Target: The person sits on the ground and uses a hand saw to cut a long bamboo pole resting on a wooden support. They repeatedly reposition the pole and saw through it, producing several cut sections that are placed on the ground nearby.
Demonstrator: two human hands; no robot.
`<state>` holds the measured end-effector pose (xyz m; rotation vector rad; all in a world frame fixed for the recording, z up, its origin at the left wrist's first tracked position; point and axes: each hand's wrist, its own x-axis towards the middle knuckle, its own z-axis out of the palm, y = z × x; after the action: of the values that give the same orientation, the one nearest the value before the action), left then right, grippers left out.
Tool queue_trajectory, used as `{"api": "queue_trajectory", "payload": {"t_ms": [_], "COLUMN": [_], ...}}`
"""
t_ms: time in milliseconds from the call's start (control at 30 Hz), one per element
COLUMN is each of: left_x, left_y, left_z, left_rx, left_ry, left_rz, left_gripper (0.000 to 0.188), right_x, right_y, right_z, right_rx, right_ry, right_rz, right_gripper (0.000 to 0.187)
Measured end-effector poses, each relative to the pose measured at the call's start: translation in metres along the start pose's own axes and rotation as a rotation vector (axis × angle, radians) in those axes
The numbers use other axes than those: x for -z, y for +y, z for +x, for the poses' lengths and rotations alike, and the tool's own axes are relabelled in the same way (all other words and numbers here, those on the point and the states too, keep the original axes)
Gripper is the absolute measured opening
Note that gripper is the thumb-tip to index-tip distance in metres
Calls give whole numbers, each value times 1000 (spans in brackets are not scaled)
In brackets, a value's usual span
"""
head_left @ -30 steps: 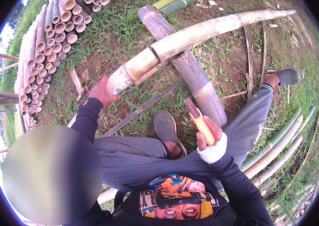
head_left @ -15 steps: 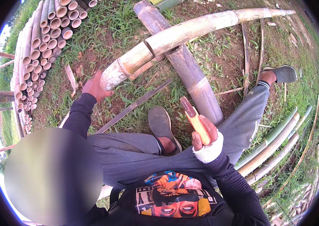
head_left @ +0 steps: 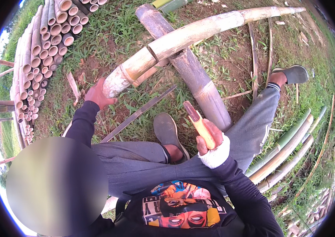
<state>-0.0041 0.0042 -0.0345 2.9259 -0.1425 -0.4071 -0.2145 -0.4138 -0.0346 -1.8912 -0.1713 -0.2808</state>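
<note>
I sit on grass with my legs spread. My left hand grips the near, cut end of a long pale bamboo pole, which lies tilted across a thicker dark bamboo trunk. My right hand, a white wrap at its wrist, is raised over my lap and shut on a tool with a pale yellow wooden handle. The tool's dark brown end points up and away from the pole. A long thin dark strip lies on the ground between my hands.
A stack of cut bamboo tubes fills the left side, open ends facing me. Several green and pale bamboo poles lie at the right. My left shoe rests near the trunk and my right shoe is stretched out. Thin splints lie on the grass.
My left hand and the pole's near end have shifted slightly left. My right hand stays raised with the tool, almost unmoved.
</note>
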Motion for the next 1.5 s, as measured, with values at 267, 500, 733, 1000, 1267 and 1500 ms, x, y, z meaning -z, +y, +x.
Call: {"api": "queue_trajectory", "payload": {"t_ms": [267,500,733,1000,1267,1500], "left_x": [11,-12,-6,8,22,-126], "left_y": [14,7,21,34,-10,-49], "left_z": [-1,1,-22,-101,-162,-258], "left_rx": [84,34,-17,-288,57,1327], "left_ry": [-76,-127,-206,-329,292,1430], "left_rz": [18,-11,-17,-171,-594,-1998], "left_gripper": [99,101,109,93,89,84], "right_x": [-74,-2,-2,-40,-55,-48], "right_y": [6,8,39,22,7,19], "right_z": [147,1,21,97,103,90], "right_rx": [-22,-66,-589,-511,-695,-645], "right_ry": [87,72,78,-111,-266,-252], "right_rz": [-216,-37,-44,484,524,433], "right_gripper": [51,49,44,73,49,54]}}
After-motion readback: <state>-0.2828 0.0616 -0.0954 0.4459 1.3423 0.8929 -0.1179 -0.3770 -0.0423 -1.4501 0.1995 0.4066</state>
